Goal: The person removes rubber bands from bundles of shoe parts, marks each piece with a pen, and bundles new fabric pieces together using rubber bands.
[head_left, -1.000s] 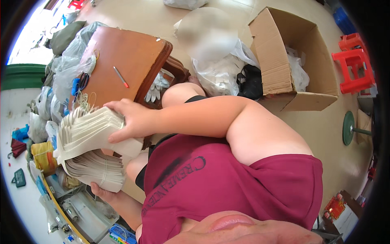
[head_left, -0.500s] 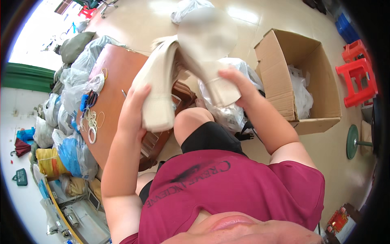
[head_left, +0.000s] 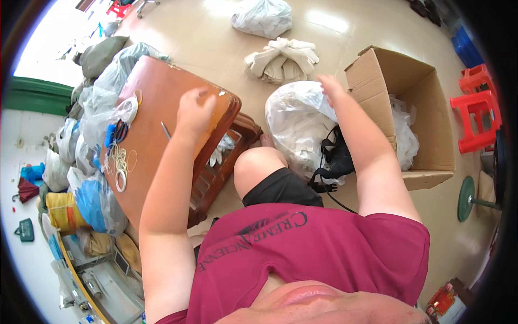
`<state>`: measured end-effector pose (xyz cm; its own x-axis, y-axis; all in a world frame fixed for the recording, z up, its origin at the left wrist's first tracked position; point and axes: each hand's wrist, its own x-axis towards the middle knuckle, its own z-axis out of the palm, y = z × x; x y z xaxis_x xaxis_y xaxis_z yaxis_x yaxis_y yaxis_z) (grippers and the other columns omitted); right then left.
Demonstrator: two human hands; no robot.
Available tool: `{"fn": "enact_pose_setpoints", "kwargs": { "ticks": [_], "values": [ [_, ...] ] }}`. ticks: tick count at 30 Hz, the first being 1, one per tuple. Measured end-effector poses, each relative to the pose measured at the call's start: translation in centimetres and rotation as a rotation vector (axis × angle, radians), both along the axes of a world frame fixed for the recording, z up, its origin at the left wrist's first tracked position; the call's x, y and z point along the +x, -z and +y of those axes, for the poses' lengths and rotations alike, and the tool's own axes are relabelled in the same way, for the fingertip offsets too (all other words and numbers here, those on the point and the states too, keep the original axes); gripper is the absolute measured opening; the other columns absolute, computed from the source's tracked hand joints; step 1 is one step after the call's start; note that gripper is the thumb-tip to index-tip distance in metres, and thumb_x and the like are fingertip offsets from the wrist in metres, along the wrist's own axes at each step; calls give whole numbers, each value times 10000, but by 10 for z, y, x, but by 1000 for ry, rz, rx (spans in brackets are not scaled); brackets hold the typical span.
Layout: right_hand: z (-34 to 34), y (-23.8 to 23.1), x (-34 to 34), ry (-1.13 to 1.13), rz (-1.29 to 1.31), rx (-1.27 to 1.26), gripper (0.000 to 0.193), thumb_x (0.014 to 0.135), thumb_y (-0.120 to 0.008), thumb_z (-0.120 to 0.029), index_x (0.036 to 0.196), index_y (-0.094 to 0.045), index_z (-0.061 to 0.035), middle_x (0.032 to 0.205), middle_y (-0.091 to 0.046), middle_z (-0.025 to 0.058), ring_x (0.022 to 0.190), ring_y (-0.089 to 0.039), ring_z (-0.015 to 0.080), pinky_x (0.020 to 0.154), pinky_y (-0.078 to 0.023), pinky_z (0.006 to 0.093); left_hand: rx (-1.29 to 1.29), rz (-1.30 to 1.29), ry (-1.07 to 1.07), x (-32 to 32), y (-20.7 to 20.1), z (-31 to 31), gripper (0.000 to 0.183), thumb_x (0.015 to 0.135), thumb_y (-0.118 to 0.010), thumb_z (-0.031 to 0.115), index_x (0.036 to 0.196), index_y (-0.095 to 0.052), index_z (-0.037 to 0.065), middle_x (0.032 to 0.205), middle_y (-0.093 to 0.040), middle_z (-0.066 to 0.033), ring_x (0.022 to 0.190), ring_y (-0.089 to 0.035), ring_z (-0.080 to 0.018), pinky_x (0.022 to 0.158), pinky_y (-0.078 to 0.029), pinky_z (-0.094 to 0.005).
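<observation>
A fanned-out stack of beige cloth pieces (head_left: 283,60) lies on the floor ahead of me, beyond the reach of both hands. My left hand (head_left: 195,110) is raised above the brown table's right part, empty, its fingers loosely bent and apart. My right hand (head_left: 332,90) hangs over the edge of a clear plastic bag (head_left: 295,110), fingers apart and nothing in them. That bag has pale contents and stands between my knee and the cloth stack. I cannot tell whether my right hand touches it.
The brown table (head_left: 151,102) holds scissors (head_left: 122,129), string (head_left: 120,157) and a thin metal tool (head_left: 165,130). An opened cardboard box (head_left: 426,119) stands right, near red stools (head_left: 477,121). A black strapped bag (head_left: 341,156) leans by the plastic bag. Another white bag (head_left: 263,19) lies farther off.
Both hands have let go of the beige cloth bundle they held up before me and moved apart. Beige cloth now shows on the floor ahead.
</observation>
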<state>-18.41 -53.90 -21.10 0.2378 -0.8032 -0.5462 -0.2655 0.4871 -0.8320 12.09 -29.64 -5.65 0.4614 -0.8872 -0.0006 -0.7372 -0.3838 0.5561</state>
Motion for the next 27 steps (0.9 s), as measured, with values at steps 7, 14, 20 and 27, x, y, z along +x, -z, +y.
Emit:
{"fn": "enact_pose_setpoints", "kwargs": {
  "ticks": [7,14,20,27],
  "values": [
    [127,105,-75,-161,789,-507,391,836,-609,-293,1200,-617,-149,1228,-568,136,1178,-504,348,985,-408,481,162,-692,119,-23,59,88,768,825,-664,441,1478,-312,239,1507,-290,-138,1406,-259,-306,1127,-185,-572],
    [205,143,-132,-256,865,-714,386,872,-611,-280,1228,-583,-136,1274,-514,144,1212,-462,348,1023,-381,454,299,-670,70,-22,46,72,799,782,-681,494,1469,-322,301,1466,-310,-89,1364,-273,-288,1088,-213,-523],
    [206,161,-154,-135,853,-462,431,873,-624,-296,1234,-572,-67,1249,-525,195,1176,-497,354,1026,-392,413,281,-658,54,-24,50,68,754,784,-677,475,1450,-357,323,1444,-330,-68,1351,-289,-261,1092,-218,-493],
    [183,114,-121,-323,1094,-212,733,738,-664,-629,1244,-604,-102,1283,-540,186,1205,-510,351,1027,-409,432,258,-690,38,-21,50,68,751,779,-672,495,1446,-368,331,1441,-341,-57,1342,-316,-247,1070,-245,-482]
  ]
}}
